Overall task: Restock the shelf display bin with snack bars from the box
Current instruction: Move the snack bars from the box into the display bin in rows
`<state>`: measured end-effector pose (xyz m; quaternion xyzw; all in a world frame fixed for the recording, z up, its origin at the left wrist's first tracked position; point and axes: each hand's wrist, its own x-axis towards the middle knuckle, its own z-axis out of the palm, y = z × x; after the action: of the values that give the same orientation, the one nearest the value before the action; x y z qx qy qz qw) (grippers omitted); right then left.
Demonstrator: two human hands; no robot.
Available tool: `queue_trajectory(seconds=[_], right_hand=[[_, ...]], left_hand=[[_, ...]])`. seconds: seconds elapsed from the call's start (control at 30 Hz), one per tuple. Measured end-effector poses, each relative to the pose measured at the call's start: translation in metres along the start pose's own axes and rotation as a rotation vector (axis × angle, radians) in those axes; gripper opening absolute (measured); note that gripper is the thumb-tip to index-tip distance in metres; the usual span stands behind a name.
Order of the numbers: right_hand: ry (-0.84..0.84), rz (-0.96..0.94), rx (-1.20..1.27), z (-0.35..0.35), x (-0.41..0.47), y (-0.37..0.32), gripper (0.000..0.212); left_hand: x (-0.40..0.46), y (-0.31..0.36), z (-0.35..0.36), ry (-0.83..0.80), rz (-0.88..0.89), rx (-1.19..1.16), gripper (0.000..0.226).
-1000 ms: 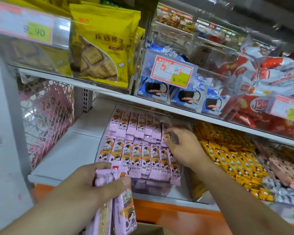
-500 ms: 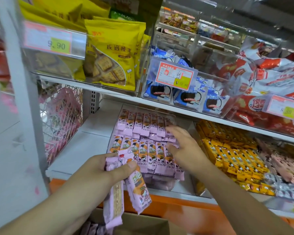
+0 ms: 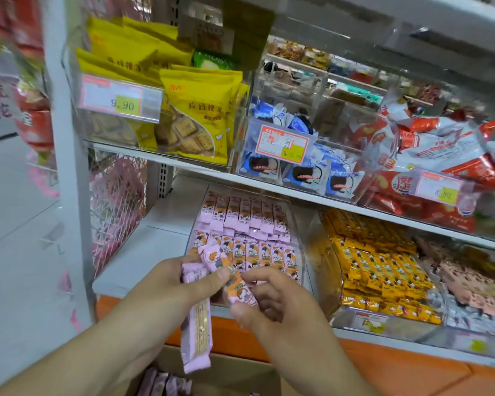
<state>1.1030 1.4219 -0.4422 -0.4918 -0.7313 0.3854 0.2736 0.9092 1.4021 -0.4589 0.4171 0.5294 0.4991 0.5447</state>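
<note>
Left hand (image 3: pixel 166 284) has its grip clamped around a small bunch of pink snack bars (image 3: pixel 197 335), hanging them just in front of the display bin (image 3: pixel 297 232) so refills stay close. Right hand (image 3: pixel 272 298) pinches a single bar (image 3: pixel 239 291) out of that bunch, probably to lay it flat in the bin's front row like the others. The box (image 3: pixel 235 375) sits below the bin, more bars inside.

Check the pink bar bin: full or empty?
Nearly full. The bin shows two packed rows of pink bars across its top; depth beneath cannot be told.
</note>
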Motion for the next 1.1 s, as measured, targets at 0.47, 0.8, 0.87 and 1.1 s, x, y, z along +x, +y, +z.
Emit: queue_trajectory(seconds=[0.47,0.8,0.87,1.1], right_hand=[[-0.166,-0.374,-0.498,-0.027,0.004,-0.003,0.102],[-0.106,-0.224,-0.376,-0.044,0.026,0.019,0.087],[-0.009,-0.179,-0.348,-0.058,0.051,0.032,0.083],[0.073,0.021,-0.52,-0.093,0.148,0.065,0.039]], left_hand=[[0.005,0.011,0.006,-0.105,-0.011,0.373,0.045],[0.015,0.01,0.014,-0.091,-0.061,0.328,0.034],[0.017,0.007,0.013,-0.012,-0.082,0.324,0.03],[0.021,0.011,0.015,-0.035,-0.121,0.453,0.041]])
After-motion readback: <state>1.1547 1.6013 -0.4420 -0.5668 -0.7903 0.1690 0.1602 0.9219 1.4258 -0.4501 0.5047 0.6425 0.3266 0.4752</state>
